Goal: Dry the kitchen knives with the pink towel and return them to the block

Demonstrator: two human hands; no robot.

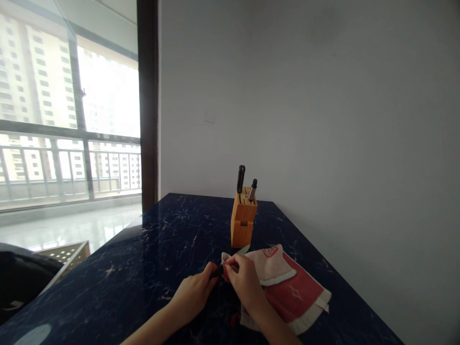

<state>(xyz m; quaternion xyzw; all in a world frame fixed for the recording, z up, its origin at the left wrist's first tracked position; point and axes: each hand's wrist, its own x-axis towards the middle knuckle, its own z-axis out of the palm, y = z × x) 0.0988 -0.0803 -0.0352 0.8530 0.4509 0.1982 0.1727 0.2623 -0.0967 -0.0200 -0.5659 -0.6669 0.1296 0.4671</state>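
Note:
My left hand [197, 290] is closed around the black handle of a knife [244, 249], whose blade points away to the right. A corner of a red and pale pink towel [294, 292] is pinched in my right hand [242, 278], against the knife near its handle. The rest of the towel lies spread on the table to the right, partly under my right forearm. Just beyond the blade stands a wooden knife block [243, 223], upright. Two handles stick out of its top: a black one [241, 179] and a smaller dark-tipped one [253, 189].
The dark blue marbled table [172, 239] runs back to a grey wall [323, 120]. A small red object [235, 319] lies near the towel's front edge. At left are a black item [25, 278], a perforated light-coloured piece [74, 258] and a large window [72, 96].

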